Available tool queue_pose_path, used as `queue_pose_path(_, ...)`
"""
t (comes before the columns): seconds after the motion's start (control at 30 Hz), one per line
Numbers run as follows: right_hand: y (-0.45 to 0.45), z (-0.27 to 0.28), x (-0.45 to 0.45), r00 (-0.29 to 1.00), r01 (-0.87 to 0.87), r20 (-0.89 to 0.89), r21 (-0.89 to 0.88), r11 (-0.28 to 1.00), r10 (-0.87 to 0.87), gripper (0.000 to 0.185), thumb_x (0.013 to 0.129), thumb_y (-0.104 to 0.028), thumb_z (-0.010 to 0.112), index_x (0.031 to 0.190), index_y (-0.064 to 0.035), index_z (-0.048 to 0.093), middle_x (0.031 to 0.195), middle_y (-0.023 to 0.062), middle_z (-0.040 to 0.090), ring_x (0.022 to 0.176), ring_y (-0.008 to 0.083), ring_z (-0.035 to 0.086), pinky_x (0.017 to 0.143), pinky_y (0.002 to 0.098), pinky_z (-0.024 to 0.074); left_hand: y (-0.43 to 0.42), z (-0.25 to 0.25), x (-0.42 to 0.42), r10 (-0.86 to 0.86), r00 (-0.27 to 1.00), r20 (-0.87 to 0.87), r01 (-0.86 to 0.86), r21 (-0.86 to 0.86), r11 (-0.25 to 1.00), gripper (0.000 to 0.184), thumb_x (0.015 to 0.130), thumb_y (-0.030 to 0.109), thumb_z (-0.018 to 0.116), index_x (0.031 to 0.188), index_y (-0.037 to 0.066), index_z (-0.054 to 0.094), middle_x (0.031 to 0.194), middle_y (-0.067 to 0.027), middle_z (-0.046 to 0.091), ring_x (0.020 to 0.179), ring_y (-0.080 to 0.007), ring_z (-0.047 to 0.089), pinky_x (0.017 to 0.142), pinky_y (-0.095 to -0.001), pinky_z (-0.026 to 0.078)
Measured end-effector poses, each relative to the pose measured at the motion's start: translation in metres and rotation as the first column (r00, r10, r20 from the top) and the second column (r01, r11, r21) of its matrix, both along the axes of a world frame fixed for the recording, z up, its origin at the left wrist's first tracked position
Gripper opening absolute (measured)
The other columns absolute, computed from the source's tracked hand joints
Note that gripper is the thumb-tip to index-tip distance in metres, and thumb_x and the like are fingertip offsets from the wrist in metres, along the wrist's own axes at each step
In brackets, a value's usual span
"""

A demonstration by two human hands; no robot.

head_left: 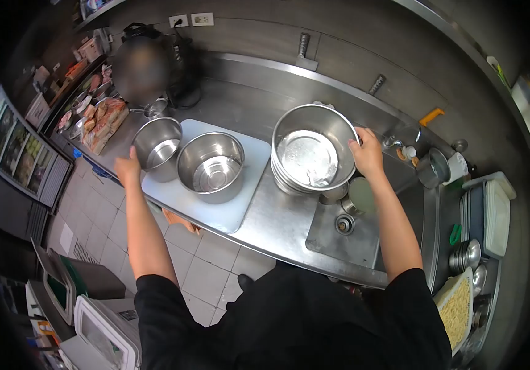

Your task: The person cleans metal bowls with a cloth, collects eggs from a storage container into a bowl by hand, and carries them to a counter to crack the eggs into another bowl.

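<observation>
My left hand [128,168] is closed on the rim of a steel pot [159,139], at its left side. This pot stands at the left edge of a white cutting board [249,179]. Beside it on the board is a second steel pot [219,191], which neither hand touches. My right hand [368,154] grips the right rim of a larger steel pot [311,117], its thumb over the edge. That pot appears to be the top one of a nested stack, between the board and the sink. The insides of the pots look bare and shiny.
The sink [339,237] holds some pots beneath my right forearm. Packaged meat [104,123] lies at the counter's left end, near a dark appliance [185,74]. A tray of noodles [456,308] and stacked bowls [464,256] are at the right. Bins [101,333] stand at lower left.
</observation>
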State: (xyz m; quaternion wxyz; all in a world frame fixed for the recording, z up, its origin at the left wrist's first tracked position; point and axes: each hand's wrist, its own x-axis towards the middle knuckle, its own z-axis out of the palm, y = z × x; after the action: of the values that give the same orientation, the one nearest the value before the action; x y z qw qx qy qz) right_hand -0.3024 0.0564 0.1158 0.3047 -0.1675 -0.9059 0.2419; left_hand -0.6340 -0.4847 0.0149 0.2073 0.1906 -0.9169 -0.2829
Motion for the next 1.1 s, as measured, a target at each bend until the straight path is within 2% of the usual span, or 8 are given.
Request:
queue_pose_path(0.13, -0.034, -0.012, 0.021, 0.964, -0.028, -0.264, 0.057, 0.998, 0.042, 0.027, 0.085, -0.006, 0.064, 0.110, 0.0042, 0.064, 0.105, 0.0205, 0.063, 0.096, 0.0365, 0.063, 0.086, 0.0393, 0.0498, 0.096, 0.080, 0.081, -0.491, 0.750, -0.443, 0.624, 0.228, 0.748, 0.046, 0.096, 0.044, 0.059, 0.112, 0.002, 0.063, 0.107, -0.0178, 0.068, 0.102, -0.0341, 0.065, 0.087, -0.0402, 0.050)
queue_pose_path(0.2, -0.050, -0.029, 0.029, 0.933, 0.007, -0.360, 0.089, 0.996, 0.026, 0.024, 0.087, -0.005, 0.063, 0.109, 0.0049, 0.064, 0.106, 0.0206, 0.062, 0.097, 0.0374, 0.062, 0.085, 0.0397, 0.0506, 0.172, 0.064, 0.159, -0.758, 0.467, -0.455, 0.809, -0.125, 0.574, 0.039, 0.092, 0.033, 0.067, 0.118, 0.004, 0.061, 0.103, -0.0143, 0.068, 0.090, -0.0294, 0.067, 0.080, -0.0402, 0.052)
queue_pose_path(0.27, -0.067, -0.056, 0.041, 0.920, 0.009, -0.390, 0.070, 0.998, 0.019, 0.022, 0.086, 0.000, 0.062, 0.107, 0.0026, 0.065, 0.108, 0.0190, 0.061, 0.097, 0.0366, 0.062, 0.084, 0.0393, 0.0516, 0.226, 0.083, 0.239, -0.865, 0.469, -0.177, 0.864, 0.296, 0.408, 0.025, 0.090, 0.022, 0.069, 0.108, 0.006, 0.064, 0.099, -0.0147, 0.069, 0.081, -0.0302, 0.067, 0.072, -0.0404, 0.052)
queue_pose_path(0.37, -0.081, -0.092, 0.066, 0.924, -0.048, -0.374, 0.094, 0.994, 0.080, 0.024, 0.083, 0.000, 0.067, 0.106, -0.0023, 0.066, 0.110, 0.0164, 0.061, 0.098, 0.0341, 0.062, 0.083, 0.0398, 0.0519, 0.244, 0.032, 0.244, -0.881, 0.444, -0.164, 0.896, 0.104, 0.432, 0.020, 0.091, 0.019, 0.070, 0.097, 0.002, 0.064, 0.086, -0.0144, 0.067, 0.071, -0.0258, 0.065, 0.065, -0.0355, 0.050)
queue_pose_path(0.63, -0.099, -0.130, 0.114, 0.956, -0.135, -0.272, -0.075, 0.988, 0.110, 0.018, 0.088, -0.009, 0.070, 0.104, -0.0005, 0.066, 0.109, 0.0129, 0.062, 0.098, 0.0241, 0.063, 0.084, 0.0337, 0.0509, 0.226, -0.046, 0.259, -0.880, 0.413, -0.237, 0.911, 0.094, 0.402, 0.021, 0.094, 0.024, 0.064, 0.100, 0.004, 0.065, 0.094, -0.0104, 0.067, 0.083, -0.0243, 0.063, 0.069, -0.0349, 0.051)
queue_pose_path(0.7, -0.097, -0.151, 0.107, 0.960, -0.107, -0.251, -0.739, 0.666, -0.125, 0.020, 0.094, -0.018, 0.067, 0.096, 0.0014, 0.065, 0.094, 0.0081, 0.066, 0.085, 0.0148, 0.063, 0.077, 0.0279, 0.0500, 0.226, -0.061, 0.252, -0.802, 0.520, -0.294, 0.554, 0.830, 0.055, 0.034, 0.098, 0.035, 0.057, 0.103, 0.003, 0.063, 0.099, -0.0079, 0.064, 0.087, -0.0196, 0.060, 0.073, -0.0344, 0.051)
queue_pose_path(0.83, -0.089, -0.148, 0.102, 0.980, 0.099, -0.042, -0.741, 0.664, -0.193, 0.034, 0.094, -0.032, 0.069, 0.079, -0.0017, 0.064, 0.067, -0.0024, 0.058, 0.063, 0.0072, 0.050, 0.057, 0.0248, 0.0403, 0.247, -0.029, 0.264, -0.801, 0.590, 0.097, 0.374, 0.847, 0.378, 0.051, 0.096, 0.052, 0.053, 0.106, 0.002, 0.062, 0.108, -0.0090, 0.059, 0.099, -0.0185, 0.054, 0.077, -0.0327, 0.048)
queue_pose_path(1.1, -0.095, -0.146, 0.094, 0.977, 0.193, 0.049, -0.622, 0.758, -0.208, 0.046, 0.091, -0.039, 0.071, 0.066, -0.0024, 0.058, 0.056, 0.0023, 0.051, 0.054, 0.0107, 0.043, 0.051, 0.0306, 0.0369, 0.253, -0.029, 0.268, -0.748, 0.653, 0.120, 0.149, 0.948, 0.282, 0.044, 0.093, 0.043, 0.054, 0.120, 0.008, 0.058, 0.127, -0.0051, 0.057, 0.124, -0.0220, 0.048, 0.093, -0.0389, 0.040)
